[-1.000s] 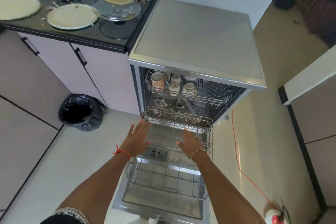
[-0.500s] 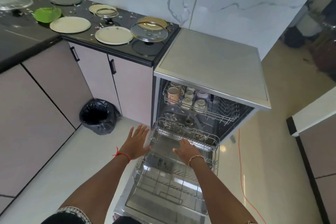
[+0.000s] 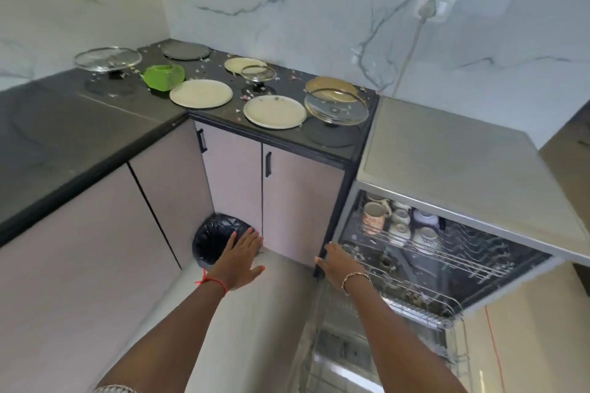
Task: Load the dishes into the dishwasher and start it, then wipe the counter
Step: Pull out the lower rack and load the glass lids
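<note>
Both hands are held out flat, fingers straight and nothing grasped: the left hand (image 3: 241,257) is seen before the black-lined bin (image 3: 212,241) at the foot of the cabinets, the right hand (image 3: 338,268) at the left front edge of the open dishwasher (image 3: 447,150), by its lower rack (image 3: 418,295). Mugs (image 3: 373,217) are stood in the upper rack's left corner. On the crumb-strewn counter (image 3: 64,124), a cream plate (image 3: 274,112) is laid at the front edge, a glass lid (image 3: 335,107) at the right end beside the dishwasher, and a green bowl (image 3: 163,76) nearer the inner corner.
</note>
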Available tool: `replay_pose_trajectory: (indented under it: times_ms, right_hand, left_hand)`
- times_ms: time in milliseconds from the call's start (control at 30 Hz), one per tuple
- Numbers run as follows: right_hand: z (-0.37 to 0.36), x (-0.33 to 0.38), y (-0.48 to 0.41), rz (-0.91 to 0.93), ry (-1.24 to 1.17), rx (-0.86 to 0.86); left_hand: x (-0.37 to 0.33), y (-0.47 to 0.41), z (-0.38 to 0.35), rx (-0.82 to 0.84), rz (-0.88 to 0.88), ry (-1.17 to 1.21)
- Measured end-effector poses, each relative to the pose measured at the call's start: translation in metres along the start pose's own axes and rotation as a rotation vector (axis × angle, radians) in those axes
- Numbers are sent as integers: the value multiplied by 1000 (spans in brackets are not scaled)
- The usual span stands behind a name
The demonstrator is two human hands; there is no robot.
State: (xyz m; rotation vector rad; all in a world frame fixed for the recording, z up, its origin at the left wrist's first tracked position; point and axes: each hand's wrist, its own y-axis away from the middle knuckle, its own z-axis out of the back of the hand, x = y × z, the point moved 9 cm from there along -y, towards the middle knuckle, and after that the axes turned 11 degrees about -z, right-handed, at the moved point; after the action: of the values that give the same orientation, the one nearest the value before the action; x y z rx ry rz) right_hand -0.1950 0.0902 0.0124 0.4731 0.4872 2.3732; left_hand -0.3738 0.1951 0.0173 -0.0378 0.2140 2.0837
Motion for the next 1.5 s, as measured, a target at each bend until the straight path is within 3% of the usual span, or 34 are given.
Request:
replay_pose_trajectory:
  times_ms: [200, 433, 833, 967, 1067, 1133, 1300, 1500]
  right_hand:
    - [18, 88, -33, 41, -72, -47]
    - [75, 124, -82, 17, -192, -148]
    - [223, 91, -217, -150, -780, -520]
    - [257, 49, -257, -334, -1195, -616]
    - [250, 19, -294, -537, -1627, -479]
    - [243, 13, -317, -552, -1810, -341]
    - [243, 7, -341, -573, -1943, -319]
    - [237, 22, -362, -499, -2182, -163]
  left_hand:
    - [98, -2, 37, -34, 16, -22]
    - [163, -42, 70, -133, 47, 21]
    - [211, -198, 109, -221, -12, 45]
    - [238, -257, 126, -251, 21, 86]
    - [264, -289, 136, -280, 78, 153]
    - [280, -302, 136, -245, 113, 181]
    - [314, -323, 126, -129, 192, 201]
    - [325, -334, 117, -111, 136, 175]
